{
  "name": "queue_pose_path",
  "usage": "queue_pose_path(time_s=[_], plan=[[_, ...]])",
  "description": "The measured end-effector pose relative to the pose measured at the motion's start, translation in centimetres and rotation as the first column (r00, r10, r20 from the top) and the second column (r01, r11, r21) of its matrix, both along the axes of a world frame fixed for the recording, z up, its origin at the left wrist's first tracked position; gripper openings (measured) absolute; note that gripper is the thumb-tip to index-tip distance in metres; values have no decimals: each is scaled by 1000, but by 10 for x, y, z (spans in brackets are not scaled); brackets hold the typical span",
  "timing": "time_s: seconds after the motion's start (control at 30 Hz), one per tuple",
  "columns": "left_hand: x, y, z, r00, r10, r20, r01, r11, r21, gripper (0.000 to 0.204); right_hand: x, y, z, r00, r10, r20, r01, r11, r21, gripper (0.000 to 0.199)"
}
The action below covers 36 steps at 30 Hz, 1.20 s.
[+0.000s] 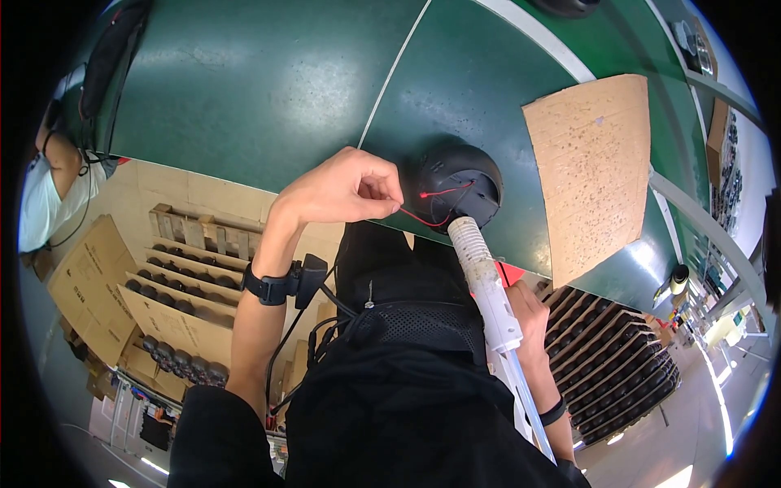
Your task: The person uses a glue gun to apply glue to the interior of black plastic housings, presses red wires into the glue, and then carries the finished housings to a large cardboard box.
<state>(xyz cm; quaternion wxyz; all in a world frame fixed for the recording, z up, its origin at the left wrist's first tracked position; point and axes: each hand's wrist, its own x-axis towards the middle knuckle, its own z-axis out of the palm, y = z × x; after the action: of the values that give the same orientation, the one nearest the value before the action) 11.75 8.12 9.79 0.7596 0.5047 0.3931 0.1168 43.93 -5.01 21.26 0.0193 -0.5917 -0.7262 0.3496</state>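
Note:
A round black housing (439, 168) with a hollow, open side facing me rests near the front edge of the green table (268, 106). Thin red wire (431, 223) runs out of it, and my left hand (346, 189) pinches the wire's end between thumb and fingertips, just left of the housing. My right hand (530, 313) is wrapped round a white glue gun (490, 302) with a clear stick trailing from its back. The gun's tip reaches the lower rim of the housing; whether it touches is hidden. Part of my right hand's grip lies behind the gun.
A speckled cardboard sheet (592, 167) lies on the table to the right, overhanging its edge. Below right stands a rack (618, 370) of stacked black round parts. Cartons (175, 305) with similar parts sit lower left. Another person's arm (61, 163) shows at far left.

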Motion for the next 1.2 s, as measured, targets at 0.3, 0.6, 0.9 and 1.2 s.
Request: queue_pose_path(time_s=[0.3, 0.6, 0.9, 1.2], plan=[[3, -1, -1, 996, 81, 28, -82, 996, 41, 3, 1, -3, 0, 999, 30, -34, -30, 1000, -8, 23], [47, 26, -2, 965, 244, 96, -255, 960, 115, 7, 2, -13, 14, 942, -309, -129, 240, 892, -382, 23], [21, 8, -4, 970, 244, 10, -244, 966, 89, 5, -11, -22, 0, 942, -306, -139, 277, 941, -194, 16], [6, -24, -10, 957, 274, -99, -273, 962, 18, 4, -21, -22, -2, 962, -239, -129, 233, 971, -61, 17]])
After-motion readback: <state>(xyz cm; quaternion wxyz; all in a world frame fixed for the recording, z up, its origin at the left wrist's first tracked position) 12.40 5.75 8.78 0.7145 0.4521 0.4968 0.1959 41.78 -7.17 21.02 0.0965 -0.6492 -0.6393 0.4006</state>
